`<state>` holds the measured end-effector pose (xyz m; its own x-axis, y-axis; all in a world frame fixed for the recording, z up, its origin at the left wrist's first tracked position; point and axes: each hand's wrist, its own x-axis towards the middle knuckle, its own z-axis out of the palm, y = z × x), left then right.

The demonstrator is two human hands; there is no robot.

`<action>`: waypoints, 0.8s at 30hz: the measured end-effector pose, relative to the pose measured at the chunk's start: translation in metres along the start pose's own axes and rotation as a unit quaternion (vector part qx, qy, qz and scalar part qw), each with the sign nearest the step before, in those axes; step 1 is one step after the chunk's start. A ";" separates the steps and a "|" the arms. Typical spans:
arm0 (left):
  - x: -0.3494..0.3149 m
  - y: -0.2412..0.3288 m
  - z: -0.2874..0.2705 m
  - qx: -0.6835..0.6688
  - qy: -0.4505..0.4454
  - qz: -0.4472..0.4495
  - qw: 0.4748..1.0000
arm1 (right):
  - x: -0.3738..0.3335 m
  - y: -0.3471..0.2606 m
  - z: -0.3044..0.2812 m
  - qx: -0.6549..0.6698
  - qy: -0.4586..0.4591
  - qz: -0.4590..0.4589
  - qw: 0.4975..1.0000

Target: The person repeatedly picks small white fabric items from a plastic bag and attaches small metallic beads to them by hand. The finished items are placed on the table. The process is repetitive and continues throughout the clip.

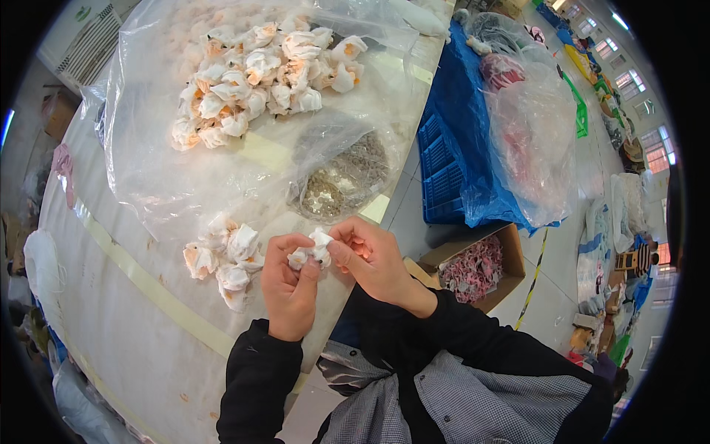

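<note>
Between my two hands, above the table's right edge, is a small white artificial flower (319, 246). My left hand (291, 285) pinches it from the left with thumb and fingers closed. From the right, my right hand (373, 259) grips its other side, fingers curled; they partly hide the flower. Left of my hands lies a small group of white artificial flowers (231, 260) with peach tints. Farther back, a large heap of similar white and orange flowers (259, 74) rests on clear plastic sheeting (140, 170).
A round container of small greyish beads (344, 174) sits under clear plastic beyond my hands. To the right are a blue crate (442, 174) with bagged goods and a cardboard box (510, 277) of pink scraps. Pale tape (148, 292) crosses the table.
</note>
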<state>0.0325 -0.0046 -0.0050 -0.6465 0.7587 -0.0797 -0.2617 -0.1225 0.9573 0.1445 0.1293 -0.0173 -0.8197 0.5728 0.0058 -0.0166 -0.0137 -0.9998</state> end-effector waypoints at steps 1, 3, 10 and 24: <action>0.000 -0.001 -0.001 -0.014 0.002 -0.005 1.000 | -0.001 -0.003 0.000 -0.011 -0.005 0.009 1.000; 0.000 0.001 -0.001 -0.024 -0.003 -0.020 0.999 | -0.001 -0.005 0.001 -0.036 0.003 0.011 0.999; -0.001 0.007 -0.001 -0.068 0.000 -0.040 0.997 | -0.001 -0.010 0.010 -0.089 0.038 -0.015 0.995; 0.003 0.014 0.003 -0.023 -0.009 -0.044 0.999 | 0.000 -0.002 0.004 -0.055 0.025 -0.038 0.997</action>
<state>0.0287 -0.0023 0.0088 -0.6075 0.7786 -0.1572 -0.3501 -0.0848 0.9329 0.1425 0.1256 -0.0153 -0.7895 0.6082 0.0824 -0.0114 0.1198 -0.9927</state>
